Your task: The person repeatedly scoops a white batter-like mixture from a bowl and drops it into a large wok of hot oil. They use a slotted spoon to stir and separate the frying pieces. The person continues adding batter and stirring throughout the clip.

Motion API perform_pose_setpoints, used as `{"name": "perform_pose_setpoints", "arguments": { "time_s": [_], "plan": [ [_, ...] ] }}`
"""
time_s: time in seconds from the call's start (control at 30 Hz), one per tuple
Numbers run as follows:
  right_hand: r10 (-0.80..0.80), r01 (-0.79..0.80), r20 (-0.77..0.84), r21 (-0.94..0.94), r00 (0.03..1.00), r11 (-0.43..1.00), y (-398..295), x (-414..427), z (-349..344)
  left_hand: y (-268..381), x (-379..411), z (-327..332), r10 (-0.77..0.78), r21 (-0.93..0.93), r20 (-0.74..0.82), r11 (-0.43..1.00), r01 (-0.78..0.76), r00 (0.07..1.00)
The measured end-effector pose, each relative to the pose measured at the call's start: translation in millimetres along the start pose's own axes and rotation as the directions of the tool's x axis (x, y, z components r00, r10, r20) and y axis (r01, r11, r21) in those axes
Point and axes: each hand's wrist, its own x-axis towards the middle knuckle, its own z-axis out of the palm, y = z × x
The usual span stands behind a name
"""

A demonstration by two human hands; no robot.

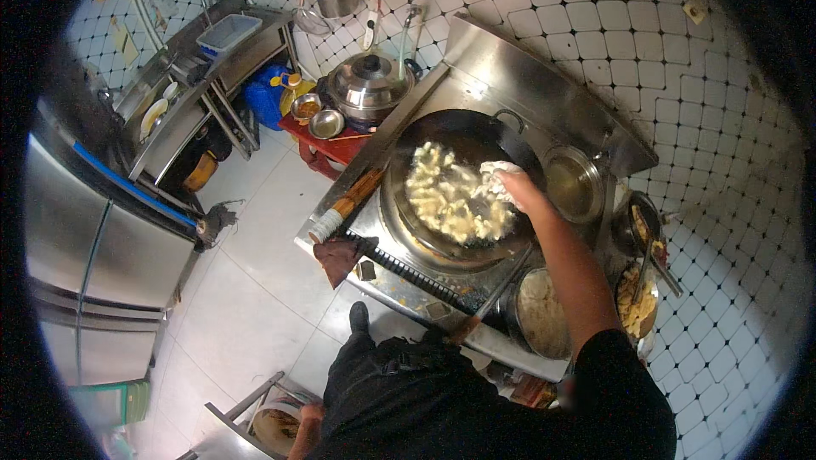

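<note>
Battered pieces (pixel 433 198) fry in oil in a large black wok (pixel 468 125) on a steel stove. My right hand (pixel 507 186) is over the wok's right side, its fingers coated in pale batter and close to the food; whether they grip a piece is unclear. Down at the lower left, my left hand (pixel 310 414) is at the rim of a round bowl (pixel 275 428) with brownish contents. Its fingers are partly hidden, so its hold cannot be told.
A bamboo brush (pixel 357 195) and a brown cloth (pixel 341 259) lie on the stove's left edge. A long-handled utensil (pixel 500 291) leans across the front. Right of the wok are a pot of liquid (pixel 572 182) and a round lidded pot (pixel 542 313). A lidded steel pot (pixel 370 84) stands beyond.
</note>
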Motion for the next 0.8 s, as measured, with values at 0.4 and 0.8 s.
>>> {"name": "perform_pose_setpoints", "arguments": {
  "time_s": [0.4, 0.8],
  "plan": [
    [0.049, -0.071, -0.056, -0.533, 0.997, 0.843, -55, 48, 18, -10, -14, 10, 0.075, -0.110, 0.078, 0.992, -0.066, 0.994],
    [-0.078, -0.068, -0.098, -0.947, 0.992, 0.315, -45, 75, 36, -10, -37, -8, -0.178, -0.214, 0.266, 0.948, 0.238, 0.947]
  ]
}}
